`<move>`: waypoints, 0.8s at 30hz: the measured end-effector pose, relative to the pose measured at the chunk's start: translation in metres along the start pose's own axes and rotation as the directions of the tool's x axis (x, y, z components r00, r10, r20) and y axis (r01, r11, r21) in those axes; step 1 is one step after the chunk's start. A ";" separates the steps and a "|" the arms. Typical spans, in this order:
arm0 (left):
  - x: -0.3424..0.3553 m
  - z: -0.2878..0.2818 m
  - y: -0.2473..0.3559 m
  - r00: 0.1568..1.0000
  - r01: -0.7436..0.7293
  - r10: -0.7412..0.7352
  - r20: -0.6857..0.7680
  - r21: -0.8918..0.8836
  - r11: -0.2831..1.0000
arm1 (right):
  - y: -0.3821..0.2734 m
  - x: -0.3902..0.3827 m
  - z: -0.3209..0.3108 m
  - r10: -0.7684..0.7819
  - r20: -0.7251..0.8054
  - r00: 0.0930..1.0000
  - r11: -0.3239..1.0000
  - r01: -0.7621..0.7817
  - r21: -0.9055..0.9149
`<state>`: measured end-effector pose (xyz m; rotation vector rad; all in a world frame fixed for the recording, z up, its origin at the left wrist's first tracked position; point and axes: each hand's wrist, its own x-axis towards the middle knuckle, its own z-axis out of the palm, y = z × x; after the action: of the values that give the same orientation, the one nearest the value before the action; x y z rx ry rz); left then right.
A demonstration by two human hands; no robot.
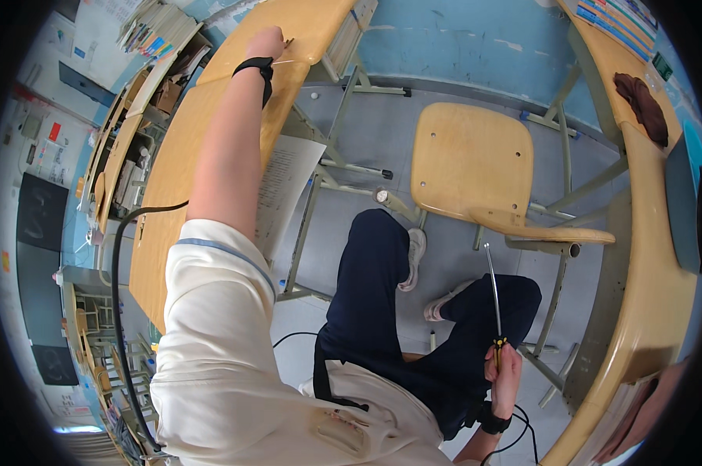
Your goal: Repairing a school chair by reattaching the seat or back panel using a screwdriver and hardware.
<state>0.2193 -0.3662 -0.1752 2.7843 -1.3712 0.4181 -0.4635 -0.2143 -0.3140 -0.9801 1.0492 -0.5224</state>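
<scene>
My left arm stretches out over the wooden desk at the upper left. At its far part, my left hand (266, 43) is closed, with a small dark thing (289, 43) at the fingers, too small to name. By my right thigh, my right hand (505, 373) is wrapped round the yellow and black handle of a screwdriver (494, 299). Its long thin metal shaft points up and away, toward the chair. A black strap circles each wrist.
A wooden chair (472, 159) stands ahead. Printed sheets (287, 186) hang by the desk (182, 167). At right, another desk (652, 303) carries a dark brown cloth (641, 107) and books (616, 25). Black cables run beside me. More desks and shelves line the left.
</scene>
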 end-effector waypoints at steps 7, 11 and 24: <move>0.005 0.005 0.002 1.000 -0.023 0.024 -0.020 0.065 0.998 | 0.001 0.009 0.002 0.042 0.024 0.999 0.998 -0.043 0.047; 0.005 0.004 0.004 1.000 0.000 0.000 -0.007 0.055 0.999 | 0.002 0.011 0.002 0.058 0.011 0.998 0.996 -0.059 0.061; 0.029 0.004 -0.014 0.988 -0.079 0.098 -0.116 0.161 0.984 | 0.001 0.011 0.010 0.088 0.054 0.995 0.996 -0.089 0.017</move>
<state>0.2483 -0.3802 -0.1705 2.7677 -1.5000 0.7184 -0.4496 -0.2178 -0.3182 -0.9212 1.0335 -0.4303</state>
